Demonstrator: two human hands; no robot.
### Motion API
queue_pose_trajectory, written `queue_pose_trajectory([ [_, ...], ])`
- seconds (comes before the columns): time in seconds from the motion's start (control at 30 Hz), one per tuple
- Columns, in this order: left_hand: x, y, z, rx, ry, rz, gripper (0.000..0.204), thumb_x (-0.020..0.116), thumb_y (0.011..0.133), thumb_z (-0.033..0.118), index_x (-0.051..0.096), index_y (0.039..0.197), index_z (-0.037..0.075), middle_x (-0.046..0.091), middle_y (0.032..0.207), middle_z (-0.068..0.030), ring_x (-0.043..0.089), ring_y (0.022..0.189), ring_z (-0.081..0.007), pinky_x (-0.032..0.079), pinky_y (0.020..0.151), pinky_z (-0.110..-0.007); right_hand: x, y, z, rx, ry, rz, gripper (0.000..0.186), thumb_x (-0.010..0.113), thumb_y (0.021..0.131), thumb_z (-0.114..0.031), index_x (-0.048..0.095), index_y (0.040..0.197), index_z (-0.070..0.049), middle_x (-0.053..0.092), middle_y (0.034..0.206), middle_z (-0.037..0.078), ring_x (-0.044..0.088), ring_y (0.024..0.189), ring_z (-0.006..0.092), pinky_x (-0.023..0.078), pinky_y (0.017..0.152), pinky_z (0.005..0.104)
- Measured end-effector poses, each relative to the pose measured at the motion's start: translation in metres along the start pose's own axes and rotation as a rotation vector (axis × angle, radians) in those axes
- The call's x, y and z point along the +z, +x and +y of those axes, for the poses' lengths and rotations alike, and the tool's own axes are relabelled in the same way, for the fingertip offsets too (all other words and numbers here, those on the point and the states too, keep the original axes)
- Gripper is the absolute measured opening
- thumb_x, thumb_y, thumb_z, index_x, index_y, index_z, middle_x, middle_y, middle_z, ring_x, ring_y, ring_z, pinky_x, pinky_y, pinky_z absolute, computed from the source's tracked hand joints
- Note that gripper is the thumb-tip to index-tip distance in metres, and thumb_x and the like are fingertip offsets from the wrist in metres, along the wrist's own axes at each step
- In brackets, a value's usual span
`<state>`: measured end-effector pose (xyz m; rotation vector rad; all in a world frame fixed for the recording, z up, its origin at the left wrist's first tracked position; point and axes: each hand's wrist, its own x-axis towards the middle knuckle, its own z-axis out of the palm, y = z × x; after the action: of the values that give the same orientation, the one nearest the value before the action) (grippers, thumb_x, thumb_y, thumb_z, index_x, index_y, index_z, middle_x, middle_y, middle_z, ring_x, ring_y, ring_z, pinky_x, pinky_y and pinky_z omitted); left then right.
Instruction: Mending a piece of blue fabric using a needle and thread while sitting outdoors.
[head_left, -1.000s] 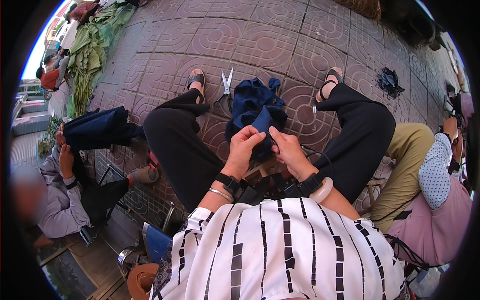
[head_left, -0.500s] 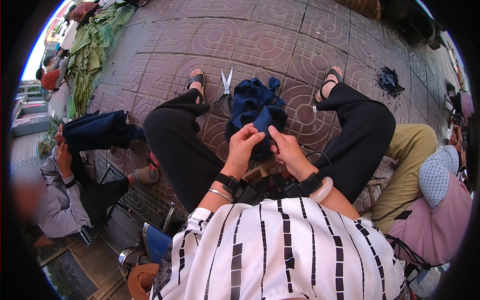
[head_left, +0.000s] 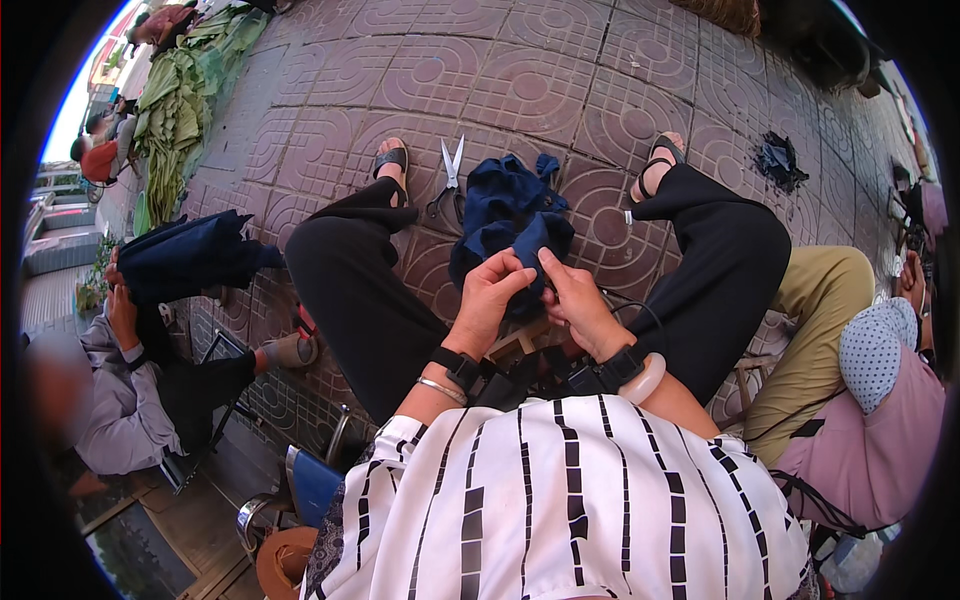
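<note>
Dark blue cloth (head_left: 497, 198) hangs between my knees and lies bunched on the paving. My left hand (head_left: 490, 292) pinches its near edge with thumb and forefinger. Close beside it, my right hand (head_left: 578, 300) is closed on the same cloth, thumb pressed on top. The fabric between the two thumbs is lifted toward me; whether either hand also has something small in it cannot be made out. Scissors (head_left: 451, 180) with dark handles lie spread on the ground just left of the cloth, blades pointing away.
Dark scraps (head_left: 780, 163) lie on the patterned paving (head_left: 530, 80) at right. On my left, a seated person holds another dark blue garment (head_left: 185, 258). A blue chair (head_left: 314, 485) stands near my left side; someone in tan trousers (head_left: 815, 300) sits at right. Large green leaves (head_left: 172, 120) are piled far left.
My left fingers have shifted slightly at the cloth's edge, while my right hand stays nearly in place. The neighbour on the left has raised and moved their blue garment a little.
</note>
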<state>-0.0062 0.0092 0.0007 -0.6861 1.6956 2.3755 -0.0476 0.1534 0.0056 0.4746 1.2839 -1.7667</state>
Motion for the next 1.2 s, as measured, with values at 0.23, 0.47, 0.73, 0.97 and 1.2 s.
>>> queue_pose_trajectory([
  [0.23, -0.0015, -0.0006, -0.0027, -0.014, -0.017, -0.006, 0.011, 0.068, 0.079, 0.008, 0.059, 0.073, 0.009, 0.055, 0.088, 0.0054, 0.048, 0.086, -0.0053, 0.036, 0.082, -0.022, -0.0011, 0.0005, 0.0025, -0.026, -0.034, 0.016, 0.039, 0.054, 0.092, -0.046, 0.055, 0.079, -0.010, 0.044, 0.059, -0.004, 0.034, 0.042, 0.0046, 0.027, 0.039, 0.0198],
  [0.47, -0.0025, -0.0008, -0.0041, -0.042, -0.075, 0.005, 0.011, 0.068, 0.079, 0.007, 0.059, 0.073, 0.009, 0.056, 0.085, 0.0052, 0.049, 0.089, -0.0057, 0.035, 0.085, -0.023, -0.0004, -0.0008, 0.0014, -0.048, -0.071, 0.028, 0.039, 0.054, 0.092, -0.046, 0.055, 0.077, -0.010, 0.043, 0.059, -0.005, 0.034, 0.044, 0.0040, 0.026, 0.039, 0.0191],
  [0.73, -0.0036, -0.0002, -0.0038, -0.057, -0.099, 0.019, 0.011, 0.068, 0.079, 0.008, 0.059, 0.073, 0.009, 0.057, 0.084, 0.0047, 0.048, 0.097, -0.0077, 0.034, 0.090, -0.025, -0.0013, -0.0015, 0.0019, -0.002, -0.011, -0.026, 0.037, 0.053, 0.092, -0.045, 0.054, 0.081, -0.010, 0.044, 0.060, -0.004, 0.032, 0.042, 0.0038, 0.025, 0.039, 0.0196],
  [0.97, -0.0053, 0.0007, -0.0052, -0.047, -0.086, 0.016, 0.011, 0.067, 0.080, 0.009, 0.059, 0.073, 0.010, 0.057, 0.084, 0.0044, 0.048, 0.102, -0.0091, 0.031, 0.094, -0.026, -0.0001, -0.0027, 0.0010, -0.003, -0.002, -0.046, 0.037, 0.053, 0.093, -0.045, 0.055, 0.083, -0.010, 0.045, 0.061, -0.004, 0.032, 0.042, 0.0033, 0.025, 0.039, 0.0194],
  [1.2, -0.0059, 0.0014, -0.0065, -0.043, -0.075, 0.012, 0.011, 0.068, 0.080, 0.009, 0.059, 0.073, 0.010, 0.057, 0.083, 0.0048, 0.048, 0.102, -0.0090, 0.031, 0.094, -0.026, -0.0003, -0.0018, 0.0014, -0.007, 0.005, -0.029, 0.037, 0.053, 0.092, -0.046, 0.055, 0.083, -0.010, 0.044, 0.061, -0.004, 0.032, 0.042, 0.0033, 0.025, 0.038, 0.0193],
])
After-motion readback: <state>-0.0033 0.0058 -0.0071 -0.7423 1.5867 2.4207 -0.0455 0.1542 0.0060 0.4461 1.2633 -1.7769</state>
